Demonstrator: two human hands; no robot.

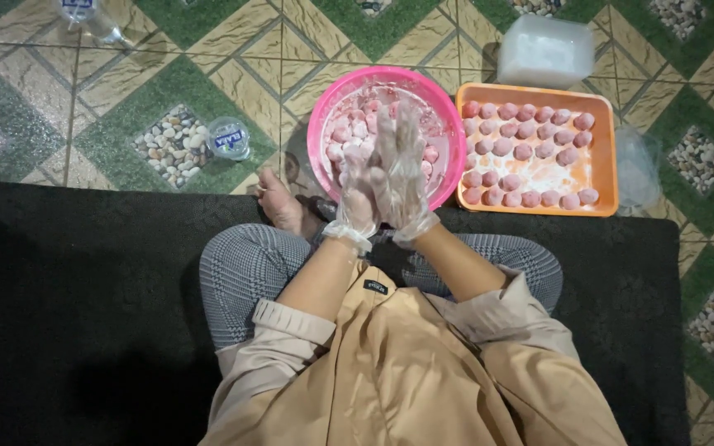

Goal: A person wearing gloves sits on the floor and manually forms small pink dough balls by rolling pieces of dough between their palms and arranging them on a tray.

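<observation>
The person sits cross-legged on a black mat (84,314), forearms running up from rolled beige sleeves toward 12 o'clock. Both hands wear thin clear plastic gloves. The left hand (357,194) and right hand (402,165) are pressed palm to palm, fingers straight and close together, tips pointing to 12 o'clock over the near side of the pink bowl (324,124). Whether a piece of dough sits between the palms cannot be told; nothing shows at the edges of the hands.

Judging from the pose, the step in hand is rolling a ball between flat palms. The next move would call for light, even pressure and a short carry to 2 o'clock, where the tray has room along its near edge.

A bare foot (278,202) lies at 10 o'clock of the hands, at the mat's edge. The bowl, just beyond the knees, holds floury pink balls (345,132). Touching it at 3 o'clock is an orange tray (530,91) with rows of finished pink balls (522,153) on a dusting of flour. At 9 o'clock of the bowl stands a small sealed water cup (228,137) on the tiled floor. Beyond the tray, at 1 o'clock, sits a frosted plastic box (545,51).
</observation>
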